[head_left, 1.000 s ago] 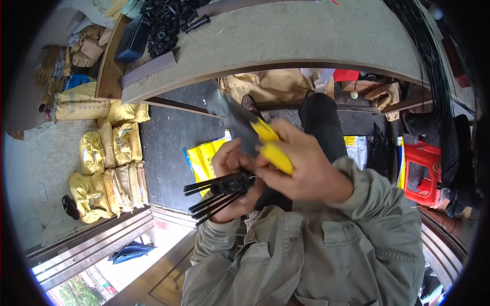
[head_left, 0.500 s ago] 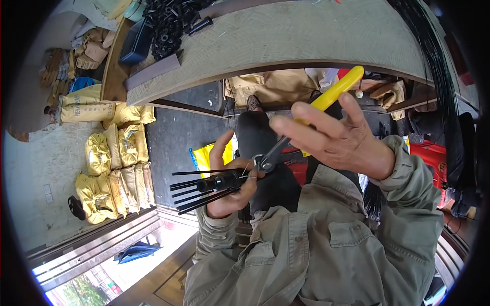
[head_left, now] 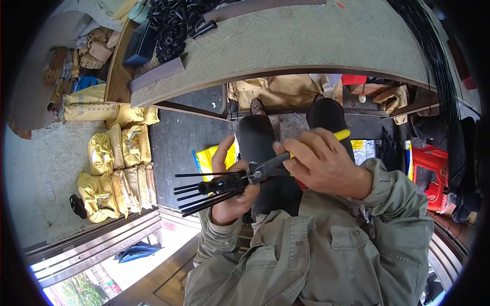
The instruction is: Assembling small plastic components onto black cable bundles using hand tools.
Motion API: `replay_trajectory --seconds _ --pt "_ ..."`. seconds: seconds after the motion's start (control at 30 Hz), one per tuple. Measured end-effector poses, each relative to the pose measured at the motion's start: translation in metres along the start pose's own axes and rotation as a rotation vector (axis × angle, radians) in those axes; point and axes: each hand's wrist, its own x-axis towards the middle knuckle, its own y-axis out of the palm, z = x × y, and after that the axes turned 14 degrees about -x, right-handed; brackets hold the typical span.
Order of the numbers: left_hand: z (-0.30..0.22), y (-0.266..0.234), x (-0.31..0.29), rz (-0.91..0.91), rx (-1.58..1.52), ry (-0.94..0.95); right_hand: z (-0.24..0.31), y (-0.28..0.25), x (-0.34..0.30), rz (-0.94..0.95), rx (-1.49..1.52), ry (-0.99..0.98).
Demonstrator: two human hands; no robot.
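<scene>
My left hand (head_left: pixel 229 206) is closed around a black tubular hub (head_left: pixel 219 184), its index finger raised. Several thin black rods (head_left: pixel 196 206) stick out from the hub toward the left, lying roughly side by side. A pair of pliers (head_left: pixel 273 166) with yellow handles is gripped in my right hand (head_left: pixel 332 166), which wraps over most of the handles. Its grey jaws meet the hub's right end, beside my left fingertips. Whatever lies between the jaws is too small to make out.
Ahead stands a workbench (head_left: pixel 306 41) with a heap of small black parts (head_left: pixel 178 25) and a blue bin (head_left: pixel 139 45). Long black rods (head_left: pixel 434 56) hang over its right side. Yellow sacks (head_left: pixel 120 153) are stacked at the left; a red plastic stool (head_left: pixel 430 176) stands at the right.
My right hand has moved down and closed further round the plier handles, which were spread wide. The jaws have shifted slightly left; the thin wires seen at the hub no longer show.
</scene>
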Motion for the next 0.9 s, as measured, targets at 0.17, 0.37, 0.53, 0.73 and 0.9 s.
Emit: replay_trajectory --seconds 0.17,0.37,0.53,0.73,0.9 --pt "-0.007 -0.005 0.009 0.102 -0.219 -0.184 -0.046 -0.033 0.015 0.298 0.54 -0.149" --pt "0.026 -0.007 0.004 0.361 -0.373 0.144 -0.053 -0.02 0.009 1.198 1.735 0.155" --pt "0.024 -0.004 -0.008 0.014 -0.212 0.041 -0.034 -0.04 -0.005 0.32 0.584 -0.021" --pt "0.025 -0.009 0.01 0.405 -0.445 0.16 -0.06 -0.038 0.002 1.086 1.823 0.226" --pt "0.028 0.003 -0.001 0.009 -0.184 0.201 -0.039 -0.039 -0.005 0.506 0.415 -0.07"
